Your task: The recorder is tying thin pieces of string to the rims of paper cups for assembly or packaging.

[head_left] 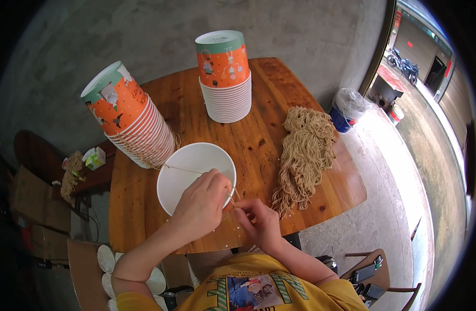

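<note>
A white paper bucket (178, 189) lies at the table's near side, its wide mouth facing me. A tan string (183, 169) runs across that mouth from the left stack of buckets. Just over the bucket's right rim, my left hand (203, 199) is closed with its fingers pinching the string. My right hand (260, 222) is closed too, thumb and forefinger gripping the string's strands to the right. The leaning left stack of orange and green paper buckets (126, 111) has tan strings draped along its side. To the right lies a thick bundle of tan strings (306, 155).
Another upside-down stack of paper buckets (225, 65) stands at the back of the wooden table (259, 147). On the floor are a blue bin (343, 122) with a plastic liner and a cardboard box (83, 274) of round white pieces. A wooden chair (386, 267) holds dark devices.
</note>
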